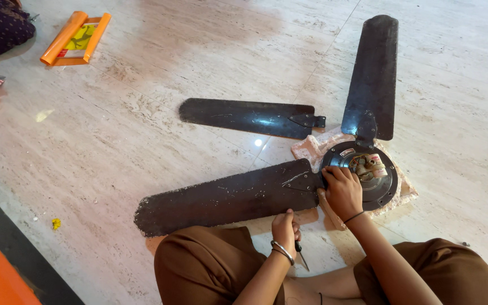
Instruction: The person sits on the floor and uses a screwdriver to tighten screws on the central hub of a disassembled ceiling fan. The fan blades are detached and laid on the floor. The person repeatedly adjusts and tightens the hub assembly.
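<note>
The right hand [343, 192] pressed the fan hub [362, 172] steady on the floor [142, 130]; the left hand [285, 227] clasped a screwdriver [301, 257].

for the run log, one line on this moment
left hand: grips screwdriver | right hand: on dark round fan motor hub

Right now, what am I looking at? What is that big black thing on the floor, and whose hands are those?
The camera sits on a person's head, looking down at their own hands and lap. They sit on a pale stone floor. The black thing is a ceiling fan. Its round motor hub rests on a pinkish pad. Two blades are joined to it: the near blade and the far blade. A loose blade lies apart. The right hand rests on the hub. The left hand holds a screwdriver. An orange packet lies far off.
</note>
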